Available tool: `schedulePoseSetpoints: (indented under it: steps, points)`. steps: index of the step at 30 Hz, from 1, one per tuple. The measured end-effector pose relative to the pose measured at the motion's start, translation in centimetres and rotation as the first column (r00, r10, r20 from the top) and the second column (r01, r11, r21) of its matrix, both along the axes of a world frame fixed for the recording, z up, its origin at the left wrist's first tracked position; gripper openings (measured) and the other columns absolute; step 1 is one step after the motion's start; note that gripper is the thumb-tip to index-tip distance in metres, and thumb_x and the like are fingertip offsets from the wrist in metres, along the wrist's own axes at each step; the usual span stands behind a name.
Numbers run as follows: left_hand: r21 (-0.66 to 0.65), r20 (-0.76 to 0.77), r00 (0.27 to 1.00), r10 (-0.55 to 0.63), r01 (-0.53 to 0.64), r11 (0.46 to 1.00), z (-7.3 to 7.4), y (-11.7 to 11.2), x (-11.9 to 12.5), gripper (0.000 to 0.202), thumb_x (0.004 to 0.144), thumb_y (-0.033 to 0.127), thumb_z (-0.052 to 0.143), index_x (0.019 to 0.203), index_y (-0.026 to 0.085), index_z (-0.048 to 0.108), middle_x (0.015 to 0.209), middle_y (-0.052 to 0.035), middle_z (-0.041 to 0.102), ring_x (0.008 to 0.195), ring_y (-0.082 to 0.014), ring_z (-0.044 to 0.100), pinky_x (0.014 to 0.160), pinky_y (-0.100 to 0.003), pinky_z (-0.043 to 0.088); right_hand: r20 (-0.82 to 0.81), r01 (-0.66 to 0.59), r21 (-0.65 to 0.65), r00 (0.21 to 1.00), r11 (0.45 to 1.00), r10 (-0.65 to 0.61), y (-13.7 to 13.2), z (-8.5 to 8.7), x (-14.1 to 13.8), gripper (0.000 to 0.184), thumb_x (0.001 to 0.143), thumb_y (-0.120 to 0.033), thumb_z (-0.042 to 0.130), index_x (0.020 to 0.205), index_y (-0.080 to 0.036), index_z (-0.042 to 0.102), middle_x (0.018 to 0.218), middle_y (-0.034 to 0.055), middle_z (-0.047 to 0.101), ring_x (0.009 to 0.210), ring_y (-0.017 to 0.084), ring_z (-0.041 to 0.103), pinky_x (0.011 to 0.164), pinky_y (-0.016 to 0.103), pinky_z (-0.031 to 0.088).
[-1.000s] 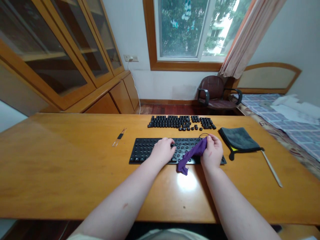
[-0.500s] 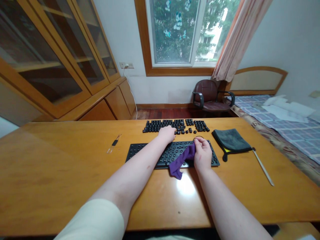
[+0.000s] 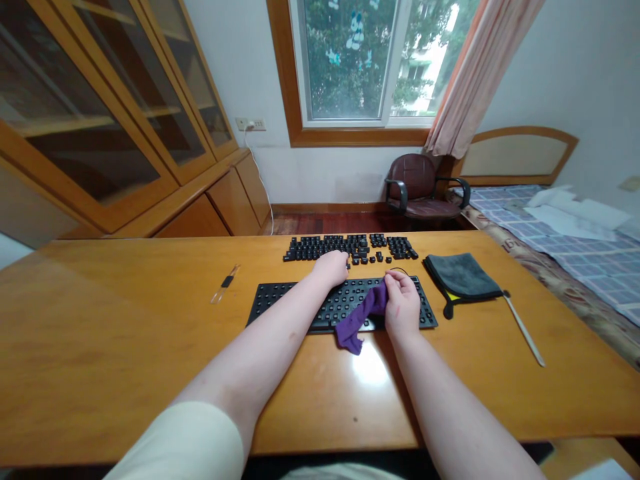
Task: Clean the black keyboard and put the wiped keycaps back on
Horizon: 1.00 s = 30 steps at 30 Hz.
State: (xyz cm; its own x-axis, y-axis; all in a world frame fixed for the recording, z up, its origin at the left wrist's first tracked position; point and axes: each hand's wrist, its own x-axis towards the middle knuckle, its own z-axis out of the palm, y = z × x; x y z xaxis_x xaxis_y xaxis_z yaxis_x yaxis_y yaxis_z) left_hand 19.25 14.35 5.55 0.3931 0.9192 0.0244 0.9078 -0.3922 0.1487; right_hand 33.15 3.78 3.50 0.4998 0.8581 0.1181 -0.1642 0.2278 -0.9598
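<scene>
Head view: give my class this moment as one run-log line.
left hand: at near edge of loose keycaps | right hand: holding purple cloth over keyboard

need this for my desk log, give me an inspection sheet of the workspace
Surface: wooden table, bright glare patch near the middle
Job's things: keyboard, mostly uncapped; loose keycaps beyond it; purple cloth
Clutter: wire tool at left; grey cloth, pale stick at right
Hands: left hand at keycaps, grip hidden; right hand pinches purple cloth
Cables: dark cord behind keyboard; white cord by wall
Surroundings: chair, bed, cabinet, window, curtain
</scene>
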Motion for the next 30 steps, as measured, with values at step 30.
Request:
schedulePoseSetpoints:
  steps: [30]
  points:
    - [-0.104,0.920,0.361,0.153,-0.152,0.983,-2.6,-11.6,-2.8,0.020,0.079,0.024,0.057,0.096,0.018,0.067,0.096,-0.0059,0.069,0.087,-0.0169,0.064,0.083,-0.031,0.051,0.134,-0.555,-0.118,0.813,0.823,0.567,-1.1,0.3,-2.2,0.032,0.069,-0.031,0.067,0.100,-0.022,0.069,0.083,0.0018,0.062,0.052,0.008,0.047,0.045,0.022,0.039]
